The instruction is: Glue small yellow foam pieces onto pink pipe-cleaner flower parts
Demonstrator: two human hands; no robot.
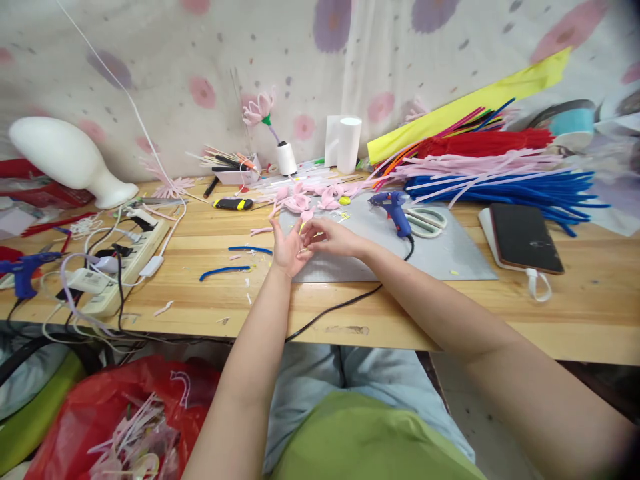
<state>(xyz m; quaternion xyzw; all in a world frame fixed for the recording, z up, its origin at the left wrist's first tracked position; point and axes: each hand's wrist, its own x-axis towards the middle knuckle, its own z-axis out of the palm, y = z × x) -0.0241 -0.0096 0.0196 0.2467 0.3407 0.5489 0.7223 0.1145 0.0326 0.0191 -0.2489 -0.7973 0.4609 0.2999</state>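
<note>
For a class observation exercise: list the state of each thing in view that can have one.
Left hand, palm turned up
Right hand, fingers bent
Scissors, open or shut unclear
Glue gun by scissors, lying down
Yellow-black cutter, lying; blade unclear
Power strip, plugs in
Pen box, open, filled
Stemmed pink flower, leaning
White cylinder, upright
Red bag, open, scraps inside

Anything between the hands (289,255) (334,238) is too small to tell; the bottom edge crops the red bag (80,413).
</note>
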